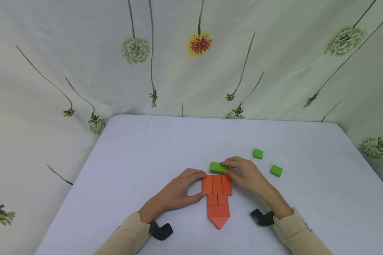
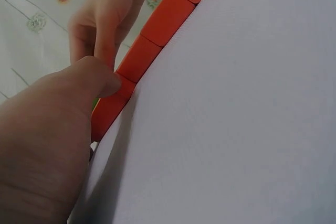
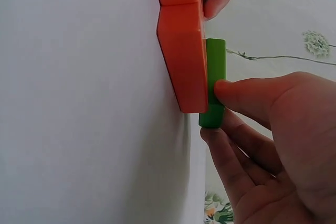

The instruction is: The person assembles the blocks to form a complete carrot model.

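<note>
Flat orange blocks (image 1: pixel 217 185) form an arrow-like shape, with three upright blocks side by side in the far row and a triangular block (image 1: pixel 218 221) pointing toward me. My left hand (image 1: pixel 180 191) spans the left block of that row, fingers at its far corner and thumb at its near corner. Just beyond the row lies a green rectangular block (image 1: pixel 217 168). My right hand (image 1: pixel 247 175) pinches its right end; the right wrist view shows the thumb (image 3: pixel 241 93) on the green block's face and a fingertip under its end.
Two small green blocks, one farther back (image 1: pixel 257 153) and one to the right (image 1: pixel 276 170), lie beyond my right hand. The white table (image 1: pixel 140 148) ends at a flower-printed cloth (image 1: pixel 178 71). Black wrist devices (image 1: pixel 161 232) hang below both cuffs.
</note>
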The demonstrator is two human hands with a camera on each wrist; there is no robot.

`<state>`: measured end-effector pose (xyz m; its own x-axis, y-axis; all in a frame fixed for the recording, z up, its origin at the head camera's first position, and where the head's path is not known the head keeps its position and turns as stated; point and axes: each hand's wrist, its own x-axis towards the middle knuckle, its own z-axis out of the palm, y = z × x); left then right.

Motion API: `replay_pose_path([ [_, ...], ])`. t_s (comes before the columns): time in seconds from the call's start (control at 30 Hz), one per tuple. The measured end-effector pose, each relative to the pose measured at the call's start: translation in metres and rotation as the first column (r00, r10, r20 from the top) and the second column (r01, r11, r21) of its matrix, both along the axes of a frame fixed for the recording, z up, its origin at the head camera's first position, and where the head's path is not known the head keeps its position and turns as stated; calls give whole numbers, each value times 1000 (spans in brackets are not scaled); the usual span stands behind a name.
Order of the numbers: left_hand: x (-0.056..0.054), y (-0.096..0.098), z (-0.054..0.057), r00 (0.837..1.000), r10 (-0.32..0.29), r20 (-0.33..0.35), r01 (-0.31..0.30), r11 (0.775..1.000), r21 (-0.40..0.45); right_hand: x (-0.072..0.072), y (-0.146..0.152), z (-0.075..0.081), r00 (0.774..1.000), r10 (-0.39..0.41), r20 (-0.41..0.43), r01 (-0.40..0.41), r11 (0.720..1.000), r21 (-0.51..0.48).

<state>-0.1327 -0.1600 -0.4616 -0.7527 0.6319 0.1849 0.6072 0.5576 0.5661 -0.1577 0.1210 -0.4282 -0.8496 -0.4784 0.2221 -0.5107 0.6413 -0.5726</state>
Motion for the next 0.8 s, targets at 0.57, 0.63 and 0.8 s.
replay_pose_path([
  [0.57,-1,0,-2,1000,-12,-7,12,1000,6,2,-3,-7,999,47,18,-47,999,-7],
  [0.63,-1,0,-2,1000,-13,-13,13,1000,5,2,-3,-7,998,52,25,-52,999,-10],
  [0.8,-1,0,0,1000,-10,-22,10,1000,-3,0,-2,-6,996,69,54,-69,998,-17],
])
